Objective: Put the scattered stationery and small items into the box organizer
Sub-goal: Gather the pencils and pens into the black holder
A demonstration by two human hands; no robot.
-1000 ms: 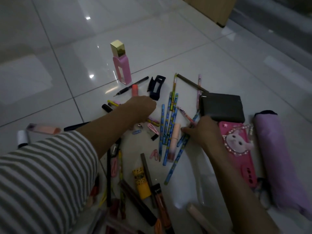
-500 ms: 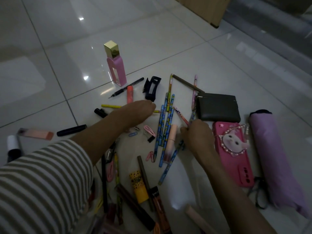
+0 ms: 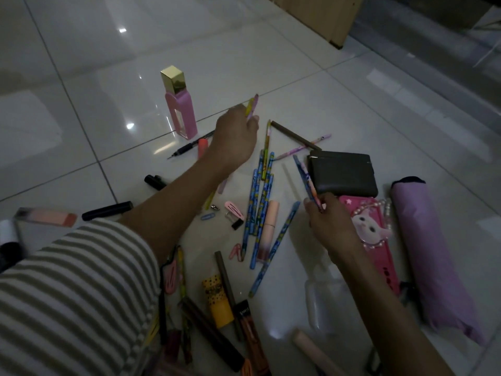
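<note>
The left hand [image 3: 235, 137] pinches two thin pens [image 3: 254, 104], one yellow and one pink, with its fingers curled round them; the pens stick up past the knuckles, off the floor. The arm reaches far out from the striped sleeve [image 3: 67, 294]; the hand is up near the pink bottle [image 3: 181, 115] with the gold cap.

The right hand [image 3: 332, 229] grips two patterned pencils [image 3: 306, 181] by their low ends, between thumb and fingers; they point up and away, tilted, just beside the black wallet [image 3: 343, 172]; the wrist is over the pink cat case [image 3: 374, 232].

The other things lie spread on the shiny white floor [image 3: 298, 77]. A bunch of blue pencils [image 3: 257, 202] lies side by side between the two arms, with a peach tube [image 3: 269, 226] just beside them; a pink hair clip [image 3: 233, 209] lies near the left arm; a brown pencil [image 3: 294, 135] lies farther out; a yellow tube [image 3: 218, 302] is close to the person; a purple umbrella [image 3: 428, 253] lies at the right.

Half a second ago the left hand was low, down among the little clips, and no pens stuck out of it; now it is farther out and higher. The right hand was down on the pencils on the floor; now it has two of them lifted.
</note>
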